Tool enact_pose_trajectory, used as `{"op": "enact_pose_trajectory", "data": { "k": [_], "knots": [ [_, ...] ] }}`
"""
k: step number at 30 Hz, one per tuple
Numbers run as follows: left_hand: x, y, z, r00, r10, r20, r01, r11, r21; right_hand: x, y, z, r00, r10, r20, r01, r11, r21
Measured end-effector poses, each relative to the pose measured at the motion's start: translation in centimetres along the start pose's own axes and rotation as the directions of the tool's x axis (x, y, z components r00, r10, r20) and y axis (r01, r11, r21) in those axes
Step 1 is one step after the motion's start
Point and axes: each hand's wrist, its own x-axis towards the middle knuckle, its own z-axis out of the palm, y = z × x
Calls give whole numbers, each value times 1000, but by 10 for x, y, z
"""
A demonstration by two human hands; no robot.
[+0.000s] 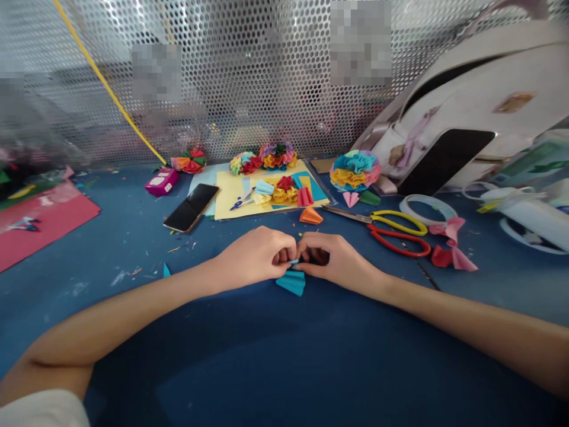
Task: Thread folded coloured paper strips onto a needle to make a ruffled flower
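My left hand (258, 256) and my right hand (331, 261) meet at the middle of the blue table (267, 356). Both pinch the top of a folded teal paper fan (291, 280), which spreads downward below my fingers. The fingers of both hands are curled tight together around the paper's narrow end. An orange folded paper piece (310, 216) lies just beyond my hands.
Yellow paper sheet (231, 196) holds several folded colour pieces and a pen (242, 200). A phone (192, 207) lies left of it. Scissors with yellow and red handles (395, 231), a tape roll (427, 209), pink bows (453, 243), paper flowers (354, 171), a white bag (466, 118) and perforated metal wall (267, 71) stand behind.
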Motion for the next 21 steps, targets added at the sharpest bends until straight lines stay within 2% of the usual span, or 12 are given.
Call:
{"op": "enact_pose_trajectory", "data": {
  "k": [5, 11, 17, 21],
  "knots": [
    [1, -5, -4, 1000, 3, 18, -1, 993, -120, -1, 0, 2, 999, 1, -35, -1, 1000, 2],
    [0, -5, -2, 1000, -3, 23, 5, 995, -101, -2, 0, 4, 999, -2, -47, 2, 1000, -3],
    [1, -2, 2, 1000, 17, -7, -18, 997, -68, -6, -4, 4, 992, -90, -92, 87, 995, -39],
    [1, -1, 2, 1000, -11, -12, 10, 994, -112, -7, -5, 2, 991, -123, -58, 122, 992, -4]
  ]
}}
